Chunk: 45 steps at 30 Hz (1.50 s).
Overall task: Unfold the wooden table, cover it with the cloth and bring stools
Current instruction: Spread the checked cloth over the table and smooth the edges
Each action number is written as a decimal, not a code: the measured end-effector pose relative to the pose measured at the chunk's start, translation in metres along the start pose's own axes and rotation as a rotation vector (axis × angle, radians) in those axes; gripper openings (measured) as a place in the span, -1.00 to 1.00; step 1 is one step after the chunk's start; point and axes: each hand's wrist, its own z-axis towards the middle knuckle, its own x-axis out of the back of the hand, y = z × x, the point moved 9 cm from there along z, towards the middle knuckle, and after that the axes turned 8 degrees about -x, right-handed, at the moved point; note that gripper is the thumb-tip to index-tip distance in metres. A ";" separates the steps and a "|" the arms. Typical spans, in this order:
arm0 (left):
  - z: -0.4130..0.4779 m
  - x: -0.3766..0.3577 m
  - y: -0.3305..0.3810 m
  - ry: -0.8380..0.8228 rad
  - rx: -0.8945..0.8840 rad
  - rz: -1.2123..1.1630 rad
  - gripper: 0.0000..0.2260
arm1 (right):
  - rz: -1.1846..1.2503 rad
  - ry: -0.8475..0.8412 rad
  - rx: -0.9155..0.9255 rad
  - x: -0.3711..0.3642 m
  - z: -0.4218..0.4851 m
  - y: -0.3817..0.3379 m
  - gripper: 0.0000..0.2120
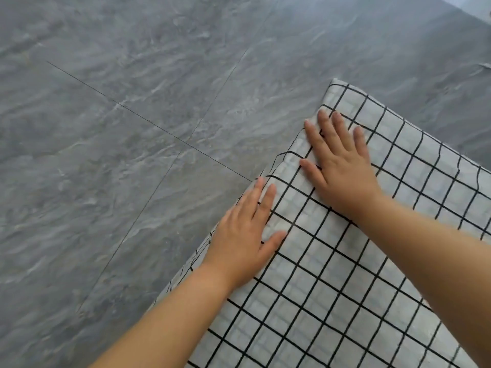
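A white cloth with a black grid pattern (332,282) lies spread over the table and fills the lower right of the head view; the wooden table under it is fully hidden. My left hand (245,235) rests flat on the cloth near its left edge, fingers apart. My right hand (340,166) presses flat near the far corner, fingers spread. The cloth hangs over the left edge and bunches in a small fold at the corner (289,158). No stools are in view.
Grey stone-look floor tiles (119,155) with thin dark joints surround the table on the left and far side. A pale strip shows at the top right corner (475,6).
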 end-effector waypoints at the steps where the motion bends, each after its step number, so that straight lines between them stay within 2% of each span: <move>1: 0.000 -0.003 -0.001 0.016 -0.001 0.019 -0.36 | -0.006 0.016 -0.005 -0.001 0.000 0.001 -0.39; 6: -0.001 -0.003 -0.003 0.043 0.019 0.101 -0.34 | -0.004 0.014 -0.005 0.004 -0.001 -0.001 -0.37; 9: -0.004 0.007 0.006 0.076 -0.024 0.284 -0.32 | 0.098 0.107 -0.046 0.025 -0.021 0.008 -0.37; 12: -0.012 0.005 0.039 0.074 -0.205 0.389 -0.33 | 0.254 0.180 -0.194 0.033 -0.069 0.039 -0.41; 14: -0.022 -0.017 0.065 -0.029 -0.321 0.426 -0.32 | 0.302 0.191 -0.310 0.029 -0.110 0.071 -0.44; 18: -0.044 -0.066 0.099 -0.217 -0.451 0.494 -0.36 | 0.295 0.173 -0.489 0.015 -0.190 0.136 -0.45; 22: -0.053 -0.084 0.135 -0.215 -0.634 0.476 -0.46 | 0.281 0.248 -0.596 0.015 -0.253 0.177 -0.46; 24: -0.052 -0.096 0.149 -0.245 -0.646 0.488 -0.43 | 0.290 0.241 -0.636 0.009 -0.273 0.187 -0.44; 29: -0.067 -0.149 0.187 -0.385 -0.702 0.569 -0.38 | 0.235 0.099 -0.702 -0.020 -0.324 0.196 -0.40; 34: -0.076 -0.162 0.194 -0.403 -0.701 0.626 -0.37 | 0.222 0.054 -0.780 -0.044 -0.387 0.199 -0.39; 38: -0.078 -0.162 0.196 -0.418 -0.736 0.672 -0.36 | 0.345 0.045 -0.853 -0.060 -0.436 0.194 -0.37; 45: -0.088 -0.164 0.197 -0.463 -0.732 0.711 -0.37 | 0.660 0.064 -0.837 -0.076 -0.469 0.158 -0.35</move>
